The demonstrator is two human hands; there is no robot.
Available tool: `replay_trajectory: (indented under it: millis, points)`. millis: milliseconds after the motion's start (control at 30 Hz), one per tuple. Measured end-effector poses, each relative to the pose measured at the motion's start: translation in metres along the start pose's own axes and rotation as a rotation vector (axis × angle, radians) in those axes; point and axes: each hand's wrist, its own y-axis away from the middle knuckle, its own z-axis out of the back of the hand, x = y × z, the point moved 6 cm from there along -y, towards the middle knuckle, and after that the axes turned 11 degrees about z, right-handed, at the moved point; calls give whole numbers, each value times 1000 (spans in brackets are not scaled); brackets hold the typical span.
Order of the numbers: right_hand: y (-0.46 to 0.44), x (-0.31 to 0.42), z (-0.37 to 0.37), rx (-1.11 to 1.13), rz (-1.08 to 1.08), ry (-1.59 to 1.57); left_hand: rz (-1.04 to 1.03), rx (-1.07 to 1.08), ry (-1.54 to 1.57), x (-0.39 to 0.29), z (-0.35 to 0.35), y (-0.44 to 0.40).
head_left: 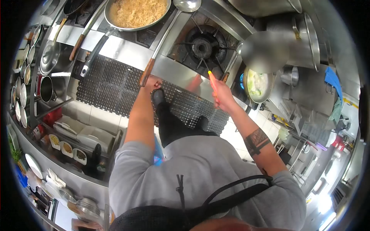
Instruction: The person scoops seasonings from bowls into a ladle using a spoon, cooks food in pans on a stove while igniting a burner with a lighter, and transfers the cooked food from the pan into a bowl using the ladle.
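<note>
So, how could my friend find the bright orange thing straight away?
Find the big bare black burner. Just below it in the picture, the right-hand grip holds a slim tool pointing up towards the burner. Its bright orange handle has a yellow end, while the nearby ladle has a brown wooden handle.

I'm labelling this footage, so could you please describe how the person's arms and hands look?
The left hand and right hand wear no gloves. Grey sleeves stop near the elbows, and the right forearm bears a dark patterned tattoo.
</note>
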Motion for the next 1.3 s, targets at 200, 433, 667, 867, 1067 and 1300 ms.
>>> replay_trajectory:
  millis: [200, 433, 667, 867, 1067, 1300]
  points:
    - [-18, -11, -2, -11, 43, 57, 147, 26, 388, -12, 5, 67]
    - [-28, -16, 7, 44, 57, -81, 192, -841, -170, 90, 68, 98]
    - [-51, -20, 18, 251, 119, -267, 24, -615, -739, 159, -22, 164]
    - [47, -82, 75, 413, 331, -470, -148, 109, -158, 160, -253, 240]
    - [198, -208, 235, 176, 544, -347, -198, 392, -38, 77, -435, 291]
    - [237, -379, 379, -373, 437, -232, -266, 98, -435, 54, -476, 260]
